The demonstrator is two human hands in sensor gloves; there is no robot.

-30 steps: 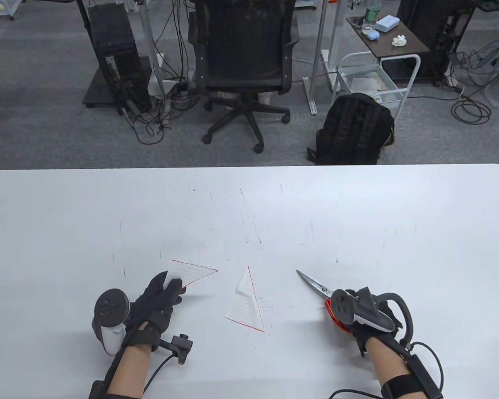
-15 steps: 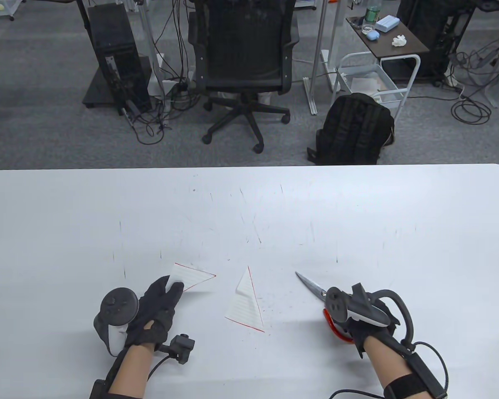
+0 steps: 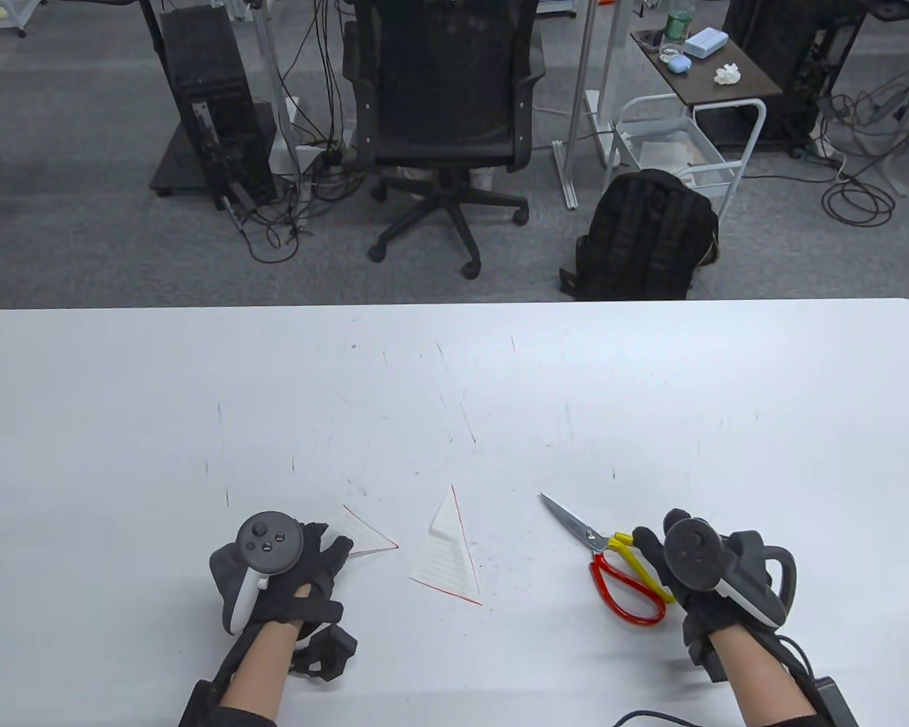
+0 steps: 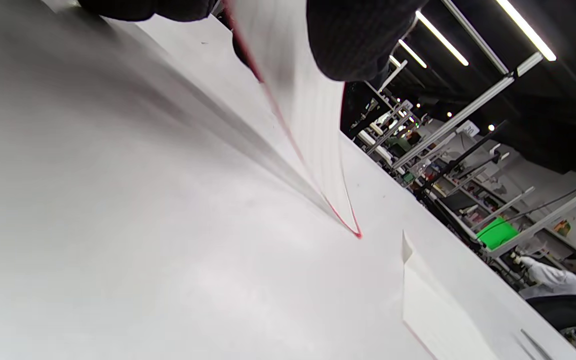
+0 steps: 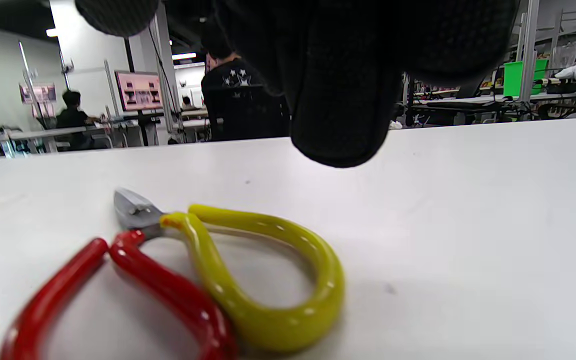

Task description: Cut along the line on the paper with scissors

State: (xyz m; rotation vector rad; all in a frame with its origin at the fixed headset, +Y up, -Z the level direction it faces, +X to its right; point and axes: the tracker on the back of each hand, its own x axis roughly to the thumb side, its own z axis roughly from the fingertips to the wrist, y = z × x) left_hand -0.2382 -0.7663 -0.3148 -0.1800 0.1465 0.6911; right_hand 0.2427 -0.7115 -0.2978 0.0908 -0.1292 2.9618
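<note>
Now released at 4 o'clock on the table (image 3: 651, 379): the scissors (image 3: 613, 556), lying flat with blades closed toward 11 o'clock, where half a second ago the right hand (image 3: 716, 572) covered the red and yellow loops; hovering just beside them now, fingers loose, holding nothing. At 8 o'clock, left hand (image 3: 288, 575) drawn back, pinching the left paper triangle (image 3: 367, 534), one corner lifted. Farther, near centre, second paper piece (image 3: 447, 560), lined, red-edged, slightly curled. Probably cutting finished.
</note>
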